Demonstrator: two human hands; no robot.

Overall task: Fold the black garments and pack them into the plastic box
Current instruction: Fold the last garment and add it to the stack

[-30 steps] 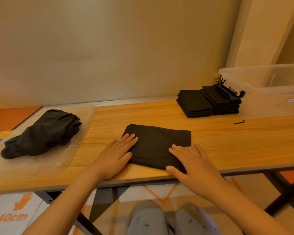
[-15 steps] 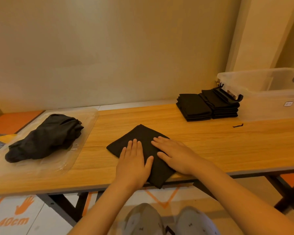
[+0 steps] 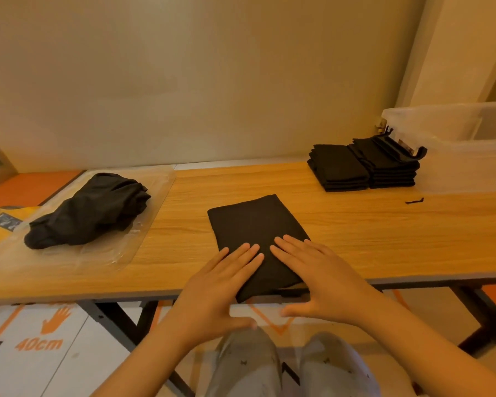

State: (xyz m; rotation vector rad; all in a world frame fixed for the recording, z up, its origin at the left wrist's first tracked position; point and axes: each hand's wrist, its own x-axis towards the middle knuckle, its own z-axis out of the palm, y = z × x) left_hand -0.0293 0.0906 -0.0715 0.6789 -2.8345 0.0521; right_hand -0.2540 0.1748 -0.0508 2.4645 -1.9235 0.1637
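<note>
Beige wall (image 3: 184,81) filled the top of the frame, and a long wooden table (image 3: 355,239) ran below it. Dead centre, one folded garment (image 3: 252,224) lay flat, its near end hanging just over the table's front edge. Both hands were down on it. The left hand (image 3: 221,279) was flat, fingers straight and together on the lower left of the cloth. The right hand (image 3: 318,270) was flat beside it, fingers spread, thumb out past the table edge. Neither gripped anything. Over at the right, two stacks of folded garments (image 3: 338,170) sat side by side, the right one up against the clear plastic box (image 3: 455,156) at the frame's edge. Just below them, a small black scrap (image 3: 414,200) lay on the wood. At the left, a crumpled heap of black cloth (image 3: 89,210) rested on a clear plastic sheet (image 3: 143,239).
</note>
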